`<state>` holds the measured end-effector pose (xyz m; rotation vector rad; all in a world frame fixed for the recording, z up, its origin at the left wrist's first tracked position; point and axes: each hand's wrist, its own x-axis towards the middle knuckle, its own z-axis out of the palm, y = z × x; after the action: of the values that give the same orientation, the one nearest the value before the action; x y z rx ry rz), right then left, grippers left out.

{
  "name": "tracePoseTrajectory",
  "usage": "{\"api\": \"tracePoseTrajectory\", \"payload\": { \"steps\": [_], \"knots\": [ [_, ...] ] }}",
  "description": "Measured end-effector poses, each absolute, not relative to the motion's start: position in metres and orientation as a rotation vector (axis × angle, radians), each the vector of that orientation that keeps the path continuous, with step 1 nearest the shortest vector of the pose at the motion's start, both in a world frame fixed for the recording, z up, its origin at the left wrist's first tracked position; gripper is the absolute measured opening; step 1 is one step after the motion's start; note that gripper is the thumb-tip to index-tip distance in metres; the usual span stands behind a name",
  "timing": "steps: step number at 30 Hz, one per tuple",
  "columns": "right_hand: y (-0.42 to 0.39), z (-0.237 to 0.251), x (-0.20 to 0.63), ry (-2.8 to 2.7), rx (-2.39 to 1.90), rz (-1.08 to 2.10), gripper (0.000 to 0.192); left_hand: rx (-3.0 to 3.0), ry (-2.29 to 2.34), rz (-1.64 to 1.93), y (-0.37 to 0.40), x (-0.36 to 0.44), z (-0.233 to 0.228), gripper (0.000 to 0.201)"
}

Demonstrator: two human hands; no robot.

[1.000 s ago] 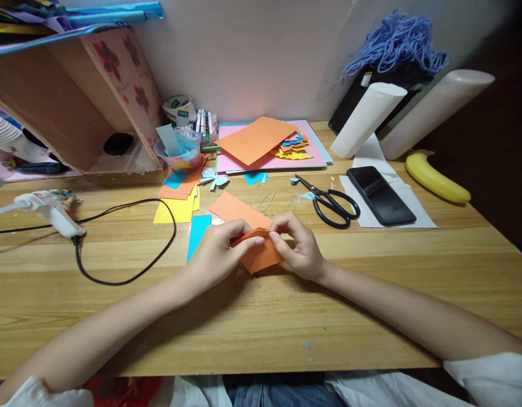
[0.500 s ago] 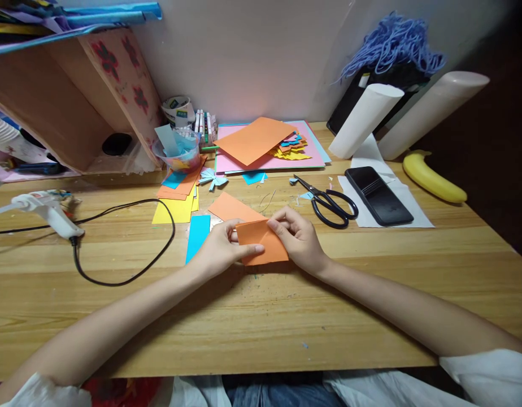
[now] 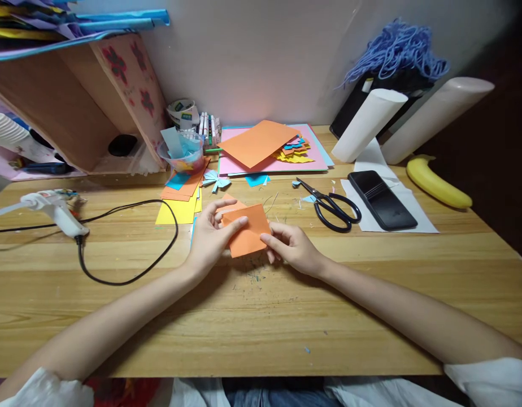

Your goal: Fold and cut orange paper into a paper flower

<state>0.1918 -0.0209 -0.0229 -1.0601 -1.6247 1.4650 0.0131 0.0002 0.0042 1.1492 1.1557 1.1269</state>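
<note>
A small folded orange paper [image 3: 248,234] is held just above the wooden desk [image 3: 261,316] at its middle. My left hand [image 3: 210,237] grips the paper's left side, thumb on top and fingers spread behind it. At the lower right corner, my right hand [image 3: 292,249] pinches the same paper with fingertips. Another orange sheet and a blue sheet [image 3: 194,226] lie mostly hidden beneath my left hand.
Black scissors [image 3: 333,206] and a dark phone [image 3: 382,200] on white paper lie to the right, a banana [image 3: 436,183] beyond. A stack of coloured sheets [image 3: 272,150] sits at the back. A glue gun [image 3: 53,209] with its black cable [image 3: 129,265] is on the left.
The orange paper was flattened, then lifted and turned toward the left. My left hand shifted up and opened its fingers behind it; my right hand slid to the lower corner.
</note>
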Motion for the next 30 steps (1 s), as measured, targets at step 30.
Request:
{"api": "tracePoseTrajectory", "payload": {
  "steps": [30],
  "knots": [
    [-0.018, -0.029, 0.191, -1.651, -1.067, 1.212, 0.026, 1.498, 1.048, 1.005, -0.009, 0.012, -0.016, 0.029]
  ]
}}
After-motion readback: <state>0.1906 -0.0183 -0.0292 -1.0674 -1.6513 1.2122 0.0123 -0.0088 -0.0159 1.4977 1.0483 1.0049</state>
